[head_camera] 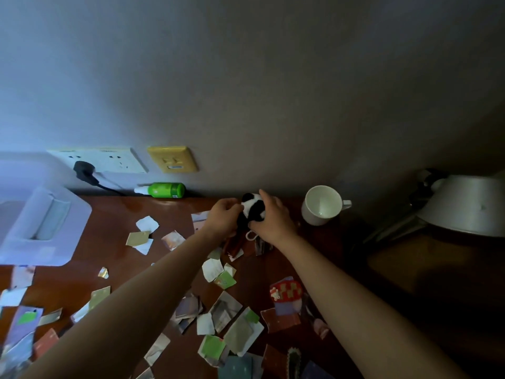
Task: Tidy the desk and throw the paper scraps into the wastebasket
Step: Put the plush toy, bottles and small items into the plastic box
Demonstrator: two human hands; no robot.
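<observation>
Torn paper scraps [220, 269] lie scattered over the brown table [114, 214], from its middle down to the near edge and across to the left edge, some overlapping. At the back edge, near the wall, a small black-and-white panda toy [252, 206] is held between both hands. The left grip [224, 217] has its fingers curled against the toy's left side. The right grip [273, 217] wraps over the toy's top and right side. A white mug [322, 206] stands just right of the right grip, upright. A green bottle [164, 190] lies on its side along the back edge, left of the hands. A white device [41, 222] sits at the left edge, and a white lampshade [470, 206] at the right.
</observation>
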